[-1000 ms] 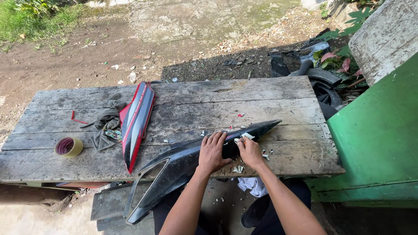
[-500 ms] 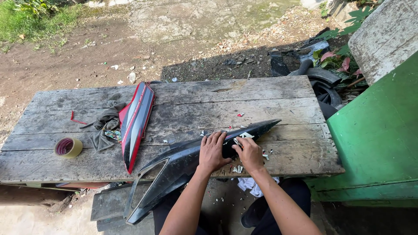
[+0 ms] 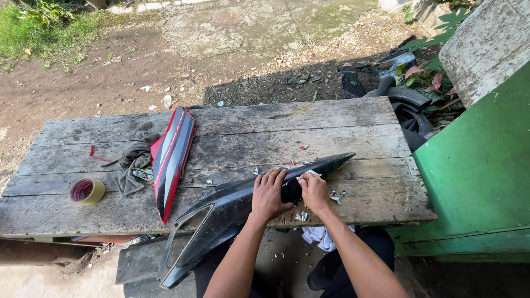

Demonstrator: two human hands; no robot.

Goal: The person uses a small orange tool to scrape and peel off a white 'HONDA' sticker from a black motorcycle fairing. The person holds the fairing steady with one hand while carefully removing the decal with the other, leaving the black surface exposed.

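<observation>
A long black plastic motorcycle fairing panel [image 3: 221,215] lies across the front of a weathered wooden table [image 3: 248,138], its pointed tip to the right and its open frame end hanging past the front edge. My left hand [image 3: 269,194] presses flat on the panel's middle. Just to its right, my right hand [image 3: 313,191] rests on the panel with fingers curled at a white sticker scrap [image 3: 309,174]. Small sticker shreds [image 3: 302,216] lie scattered around both hands.
A red, black and silver fairing panel [image 3: 172,157] lies at the table's left, beside a grey rag [image 3: 132,165] and a roll of tape [image 3: 86,191]. A green wall [image 3: 475,182] stands at the right. Tyres and scrap [image 3: 406,102] sit behind the table on dirt ground.
</observation>
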